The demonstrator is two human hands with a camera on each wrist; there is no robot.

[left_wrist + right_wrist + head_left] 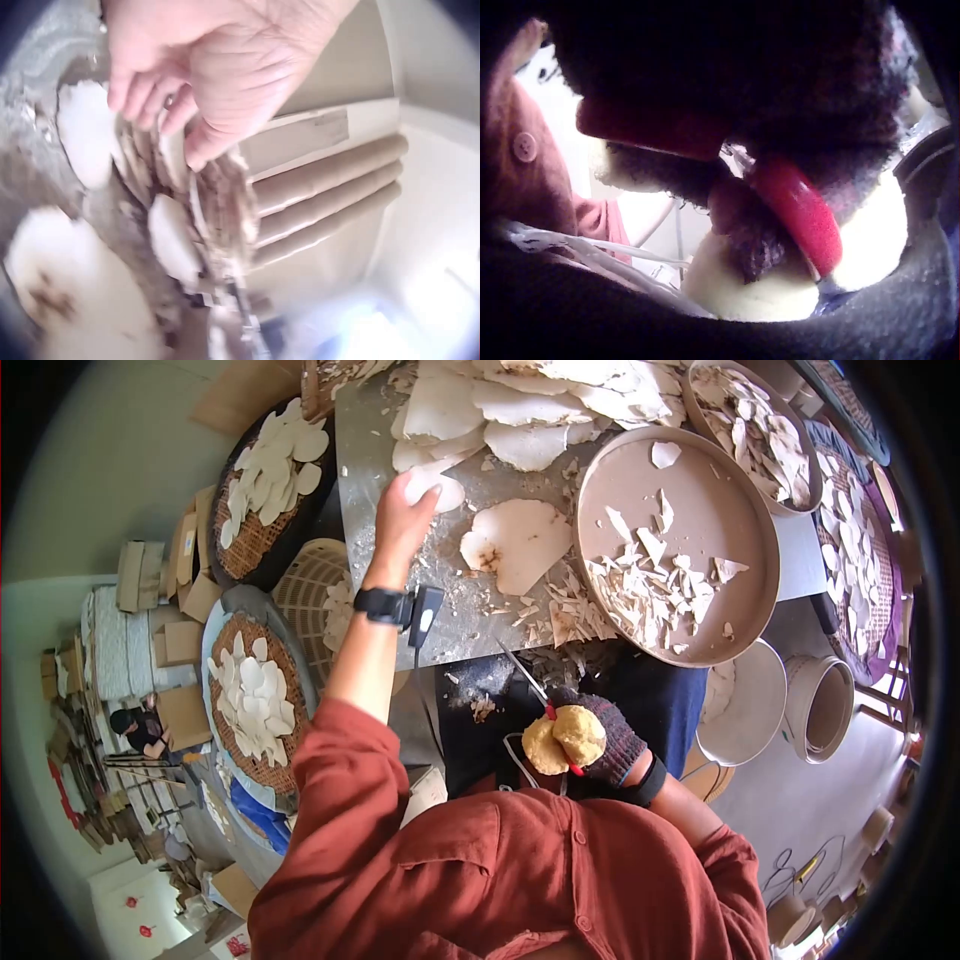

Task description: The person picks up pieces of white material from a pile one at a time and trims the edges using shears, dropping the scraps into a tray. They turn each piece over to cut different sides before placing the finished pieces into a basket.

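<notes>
At the metal table's left side, my bare left hand (404,520) pinches a flat white slice (450,494) by its edge. In the left wrist view its thumb and fingers close over the layered edges of the pile (225,202). A larger, brown-marked white slice (518,545) lies on the table just to the right. My right hand (612,738), in a dark knitted glove, stays low in front of my body. It grips a red-handled tool (549,710) with a long narrow metal blade. Two rounded yellow foam-like lumps (565,740) sit against the glove, and the handle passes beside them.
A stack of white slices (530,410) covers the table's back. On its right side, a round tray (730,500) carries broken white pieces. Woven baskets with slices (262,710) stand at the left, and pale buckets (818,705) are on the right. A person (140,730) is far left.
</notes>
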